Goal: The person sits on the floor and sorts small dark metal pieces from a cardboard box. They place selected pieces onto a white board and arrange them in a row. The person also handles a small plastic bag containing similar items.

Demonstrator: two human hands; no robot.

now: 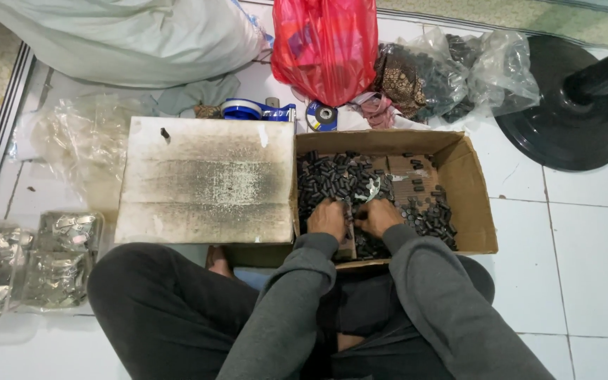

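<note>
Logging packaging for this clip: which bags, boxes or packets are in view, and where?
Cardboard box: centre, brown, open, holding small dark cylinders, both hands inside.
Red plastic bag: top centre.
Clear bags: top right, dark pieces inside.
White sack: top left.
Clear packets: left, flat, silvery contents.

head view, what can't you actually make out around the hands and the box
- Head view: fingertips of left hand and right hand are buried among small black cylinders; neither grip can be told.
- Red bag: opaque, contents hidden.
- Black stand base: its pole is cut off by the right edge.
- Clear packets: contents too small and glary.
</note>
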